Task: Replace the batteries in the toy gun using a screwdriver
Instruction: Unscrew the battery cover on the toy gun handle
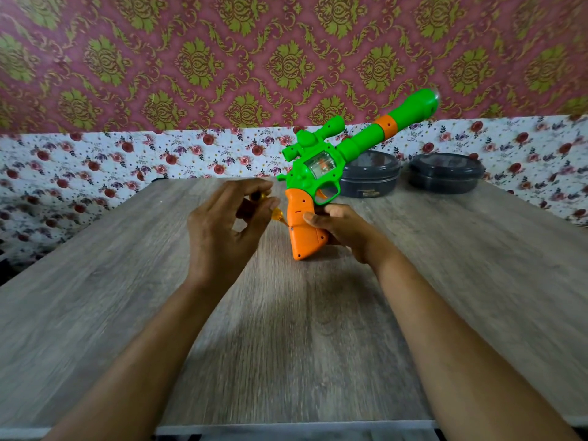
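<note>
Near the middle of the desk (pixel 127 297) the green toy gun (pixel 321 167) stands tilted, its barrel pointing up and to the right, and the butt of its orange grip (pixel 302 232) seems to rest on the wood. The right hand (pixel 342 227) is wrapped around the grip from the right side. The left hand (pixel 222 224) pinches a small screwdriver (pixel 277 215) with an amber and black handle, its tip at the grip's left face. Behind the gun, two dark round lidded containers (pixel 370 178) (pixel 445 173) sit side by side near the desk's far edge, below floral wallpaper (pixel 159 154).
</note>
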### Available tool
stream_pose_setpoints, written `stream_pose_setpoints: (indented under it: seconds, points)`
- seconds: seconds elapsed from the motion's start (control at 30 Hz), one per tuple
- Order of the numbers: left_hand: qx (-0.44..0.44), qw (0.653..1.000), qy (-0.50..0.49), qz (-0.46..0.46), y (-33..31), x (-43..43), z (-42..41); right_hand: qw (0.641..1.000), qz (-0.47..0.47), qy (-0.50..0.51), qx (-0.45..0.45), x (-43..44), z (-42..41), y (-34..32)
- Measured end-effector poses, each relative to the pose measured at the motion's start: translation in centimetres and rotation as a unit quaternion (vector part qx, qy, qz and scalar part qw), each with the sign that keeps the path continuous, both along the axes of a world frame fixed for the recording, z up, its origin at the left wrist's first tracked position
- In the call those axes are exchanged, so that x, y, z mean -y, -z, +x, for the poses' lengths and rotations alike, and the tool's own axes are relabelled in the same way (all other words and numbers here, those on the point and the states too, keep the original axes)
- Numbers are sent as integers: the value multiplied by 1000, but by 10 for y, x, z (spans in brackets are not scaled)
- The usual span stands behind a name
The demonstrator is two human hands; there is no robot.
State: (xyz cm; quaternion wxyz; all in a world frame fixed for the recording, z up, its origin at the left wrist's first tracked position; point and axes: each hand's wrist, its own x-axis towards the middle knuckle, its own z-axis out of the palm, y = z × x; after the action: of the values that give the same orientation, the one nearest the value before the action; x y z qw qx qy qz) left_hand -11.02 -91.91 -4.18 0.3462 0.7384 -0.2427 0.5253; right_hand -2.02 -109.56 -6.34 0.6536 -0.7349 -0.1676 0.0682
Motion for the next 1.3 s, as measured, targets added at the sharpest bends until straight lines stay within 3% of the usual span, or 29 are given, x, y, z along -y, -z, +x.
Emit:
stream_pose_setpoints:
  seconds: [1.3]
  points:
    - [1, 999, 2, 40, -1, 3, -3, 1000, 7, -14, 4, 1, 2, 2]
